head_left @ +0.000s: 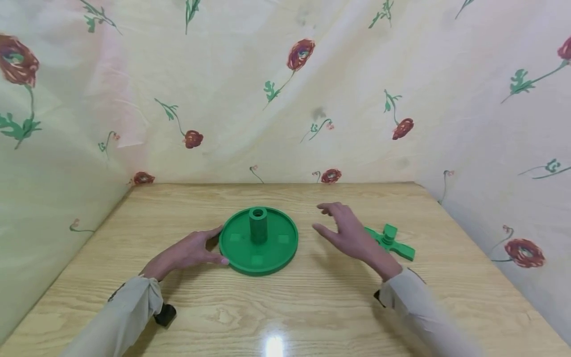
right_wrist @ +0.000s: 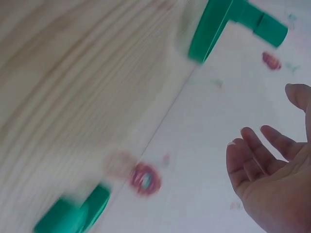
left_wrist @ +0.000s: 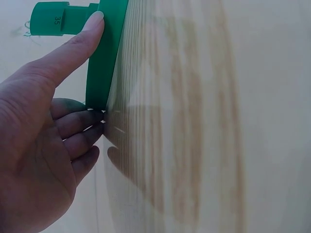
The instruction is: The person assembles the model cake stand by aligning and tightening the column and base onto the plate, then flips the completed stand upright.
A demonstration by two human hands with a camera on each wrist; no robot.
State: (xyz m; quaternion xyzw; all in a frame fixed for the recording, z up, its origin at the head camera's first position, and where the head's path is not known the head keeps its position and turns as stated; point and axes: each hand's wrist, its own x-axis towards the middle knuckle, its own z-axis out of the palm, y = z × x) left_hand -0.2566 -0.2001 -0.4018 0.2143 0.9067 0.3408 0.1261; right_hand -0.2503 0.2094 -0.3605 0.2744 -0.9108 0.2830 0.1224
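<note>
A green round disc (head_left: 241, 260) with a raised rim lies flat on the table. From its middle rises an upright hollow post (head_left: 258, 228), whose side shows the number 35 in the left wrist view. My left hand (head_left: 196, 249) holds the disc's left edge, the thumb on the near rim and the fingers farther round. To the right of the disc, my right hand (head_left: 345, 230) hovers above the table with nothing in it, fingers apart and slightly bent. Beyond that hand lies a green piece with flat arms and a raised block (head_left: 389, 233), partly hidden by the hand.
A wood-grained table (head_left: 214, 307) carries these things. Cloth with a red-flower pattern (head_left: 232, 89) hangs behind it and along both sides. Black straps with a small block (head_left: 165, 315) show at the sleeve cuffs.
</note>
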